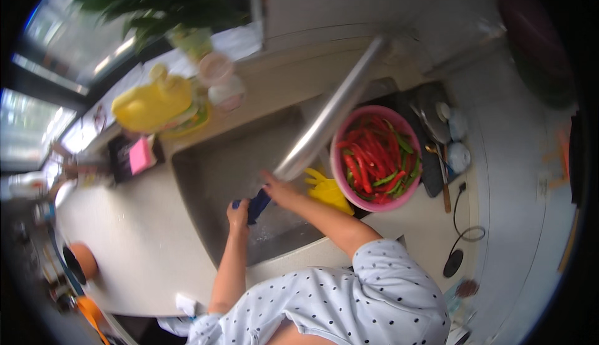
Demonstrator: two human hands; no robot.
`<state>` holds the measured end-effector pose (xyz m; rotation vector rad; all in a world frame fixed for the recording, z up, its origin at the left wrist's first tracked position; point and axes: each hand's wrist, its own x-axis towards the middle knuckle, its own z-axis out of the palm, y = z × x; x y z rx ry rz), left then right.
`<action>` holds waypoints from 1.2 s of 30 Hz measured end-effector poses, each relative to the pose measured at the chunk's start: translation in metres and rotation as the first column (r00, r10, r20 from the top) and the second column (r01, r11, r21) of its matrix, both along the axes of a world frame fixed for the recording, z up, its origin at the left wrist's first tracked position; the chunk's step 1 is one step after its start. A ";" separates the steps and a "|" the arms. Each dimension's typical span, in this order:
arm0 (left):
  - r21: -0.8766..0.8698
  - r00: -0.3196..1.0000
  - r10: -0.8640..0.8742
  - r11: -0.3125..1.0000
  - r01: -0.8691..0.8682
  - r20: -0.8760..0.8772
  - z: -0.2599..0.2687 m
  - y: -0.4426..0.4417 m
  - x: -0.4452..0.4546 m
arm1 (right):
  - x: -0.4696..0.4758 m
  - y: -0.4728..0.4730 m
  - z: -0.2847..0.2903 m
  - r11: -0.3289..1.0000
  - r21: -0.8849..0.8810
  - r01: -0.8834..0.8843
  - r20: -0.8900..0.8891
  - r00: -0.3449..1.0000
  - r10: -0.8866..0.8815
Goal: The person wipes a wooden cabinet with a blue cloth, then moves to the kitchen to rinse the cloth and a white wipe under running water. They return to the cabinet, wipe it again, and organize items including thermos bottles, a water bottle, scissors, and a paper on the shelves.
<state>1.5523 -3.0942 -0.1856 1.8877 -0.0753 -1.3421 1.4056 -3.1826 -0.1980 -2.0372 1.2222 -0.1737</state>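
Over the grey sink (206, 172), a dark blue cloth (258, 206) stretches between my two hands. My left hand (237, 213) grips its lower left end, the thumb uppermost. At the cloth's upper right end is my right hand (282, 192), closed on it just below the outlet of a thick silver faucet (323, 122). Whether the right fingers also touch the outlet cannot be made out. Wet patches and some foam or splashing water show in the basin of the sink beneath. Beside my right forearm, a yellow rubber glove (331, 194) lies at the sink's right side.
A pink basin (334, 162) of red and green peppers (374, 158) stands right of the sink. Beyond it are a pot lid (433, 118) and a black cable (456, 232). A yellow jug (157, 101), a pink sponge (140, 156) and a potted plant (187, 41) line the window side.
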 end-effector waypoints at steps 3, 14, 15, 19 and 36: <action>0.060 0.911 -0.178 0.984 0.168 0.372 -0.079 0.031 0.031 | -0.014 -0.021 0.025 0.972 0.096 -0.214 -0.510 0.828 0.233; 0.166 0.531 -0.504 0.813 0.559 0.681 0.004 0.032 0.017 | 0.008 0.024 -0.030 0.989 0.029 -0.143 -0.330 0.933 0.145; 0.056 0.516 -0.460 0.783 0.620 0.723 0.007 0.033 0.020 | 0.010 0.022 -0.006 0.981 0.022 -0.192 -0.206 0.959 0.193; -0.186 0.514 -0.343 0.661 0.727 0.786 0.042 0.019 0.009 | 0.024 0.012 0.100 0.958 0.013 -0.287 0.226 0.934 0.277; -0.619 0.980 -0.157 0.784 0.048 -0.123 0.135 -0.019 -0.012 | 0.000 0.016 0.119 0.270 0.906 -0.326 0.423 0.680 -0.599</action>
